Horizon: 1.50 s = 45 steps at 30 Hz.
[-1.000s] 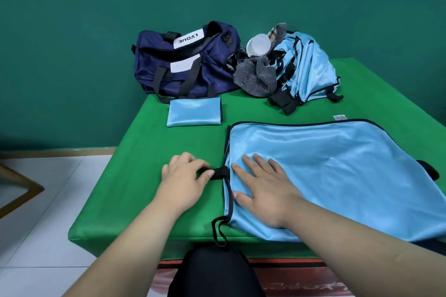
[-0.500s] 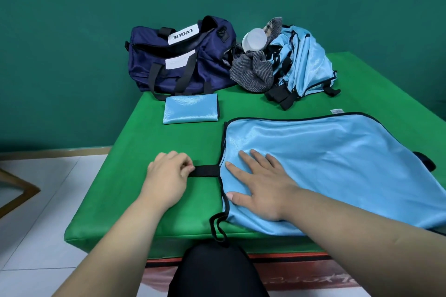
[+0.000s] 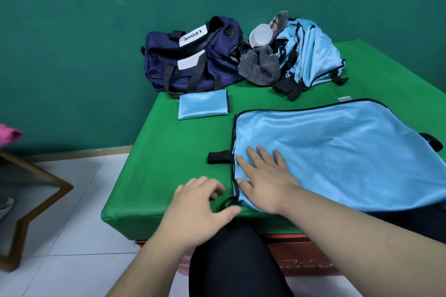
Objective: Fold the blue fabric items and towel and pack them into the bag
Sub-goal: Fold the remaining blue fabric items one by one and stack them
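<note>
Shiny blue fabric (image 3: 337, 152) with black trim lay flat on the green table (image 3: 169, 164), right hand (image 3: 268, 183) pressing it, fingers spread. Left hand (image 3: 200, 202) curled by its corner loop (image 3: 230, 201), grip unclear. Navy bag (image 3: 193, 62) sat behind, contents hidden.

One view only, head-worn, wide-angle. It looked forward and down across the green table (image 3: 169, 176) from its near edge, close in. The navy bag (image 3: 193, 65) sat at the far edge and the teal wall (image 3: 96, 31) stood behind. White floor (image 3: 72, 200) showed at lower left.
</note>
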Available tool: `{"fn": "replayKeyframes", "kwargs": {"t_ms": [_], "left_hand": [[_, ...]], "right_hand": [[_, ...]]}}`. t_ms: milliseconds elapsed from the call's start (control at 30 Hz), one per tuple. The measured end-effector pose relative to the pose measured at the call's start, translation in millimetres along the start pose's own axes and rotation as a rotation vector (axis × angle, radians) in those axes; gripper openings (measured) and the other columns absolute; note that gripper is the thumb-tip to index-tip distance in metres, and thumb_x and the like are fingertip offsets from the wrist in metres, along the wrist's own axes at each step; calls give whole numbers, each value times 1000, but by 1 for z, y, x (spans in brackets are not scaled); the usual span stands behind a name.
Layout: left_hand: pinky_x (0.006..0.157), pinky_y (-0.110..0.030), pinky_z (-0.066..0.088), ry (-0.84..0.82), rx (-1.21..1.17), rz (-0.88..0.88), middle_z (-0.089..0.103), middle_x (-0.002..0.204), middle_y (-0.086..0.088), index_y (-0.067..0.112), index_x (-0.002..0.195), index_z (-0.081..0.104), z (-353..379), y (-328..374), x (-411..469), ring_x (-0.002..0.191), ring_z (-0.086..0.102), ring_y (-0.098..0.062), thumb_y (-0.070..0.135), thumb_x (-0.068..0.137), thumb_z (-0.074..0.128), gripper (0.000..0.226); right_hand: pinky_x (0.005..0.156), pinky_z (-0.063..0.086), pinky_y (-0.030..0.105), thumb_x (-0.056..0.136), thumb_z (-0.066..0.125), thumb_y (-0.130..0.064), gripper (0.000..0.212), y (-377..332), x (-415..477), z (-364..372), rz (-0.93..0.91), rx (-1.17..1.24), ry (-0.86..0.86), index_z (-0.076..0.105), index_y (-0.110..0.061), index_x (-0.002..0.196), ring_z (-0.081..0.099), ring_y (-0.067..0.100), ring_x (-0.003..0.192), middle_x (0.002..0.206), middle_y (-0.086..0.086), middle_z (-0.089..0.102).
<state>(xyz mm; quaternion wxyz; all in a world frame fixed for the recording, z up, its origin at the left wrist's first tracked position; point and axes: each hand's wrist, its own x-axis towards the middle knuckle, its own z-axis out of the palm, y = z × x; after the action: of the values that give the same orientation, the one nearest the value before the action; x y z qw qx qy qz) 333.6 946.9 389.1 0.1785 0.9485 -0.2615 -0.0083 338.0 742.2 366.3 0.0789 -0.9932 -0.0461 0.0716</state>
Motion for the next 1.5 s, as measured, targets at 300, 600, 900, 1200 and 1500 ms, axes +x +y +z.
{"fn": "replayKeyframes", "kwargs": {"t_ms": [300, 600, 900, 1200, 1500], "left_hand": [[58, -35, 45, 180, 376, 417, 54, 71, 6, 22, 70, 63, -12, -12, 8, 73, 55, -22, 27, 77, 49, 16], [66, -36, 35, 232, 369, 709, 55, 80, 1, 18, 85, 70, 8, -51, 2, 78, 51, -24, 19, 91, 66, 6], [76, -34, 41, 152, 27, 406, 58, 87, 9, 22, 104, 74, 10, -53, -10, 86, 54, -16, 21, 87, 53, 27], [123, -45, 2, 0, 260, 253, 5, 166, 0, 20, 155, 22, 14, -53, 24, 152, -2, -21, 34, 91, 27, 66], [123, -40, -5, -215, 394, 244, -11, 163, 14, 24, 157, -8, 6, -77, 36, 150, -15, -4, 64, 89, -1, 78]], "right_hand": [[121, -9, 55, 94, 14, -69, 74, 2, -2, 0, -12, 22, -5, -2, -36, 158, -17, 24, 152, 167, 2, -11], [117, -9, 62, 79, 8, -89, 92, 0, -2, 3, -59, -60, -10, -13, -41, 155, -21, 25, 151, 166, -1, -17], [116, -9, 64, 79, 7, -90, 94, 1, -1, 5, -79, -66, -7, -14, -39, 155, -18, 24, 152, 166, -6, -15], [116, -10, 63, 78, 8, -90, 93, 1, 2, 5, -75, -69, -28, -14, -43, 154, -19, 24, 152, 166, -7, -15], [117, -11, 63, 76, 5, -91, 95, 2, 3, 6, -79, -58, -30, -15, -41, 155, -20, 22, 152, 165, -8, -17]]}}
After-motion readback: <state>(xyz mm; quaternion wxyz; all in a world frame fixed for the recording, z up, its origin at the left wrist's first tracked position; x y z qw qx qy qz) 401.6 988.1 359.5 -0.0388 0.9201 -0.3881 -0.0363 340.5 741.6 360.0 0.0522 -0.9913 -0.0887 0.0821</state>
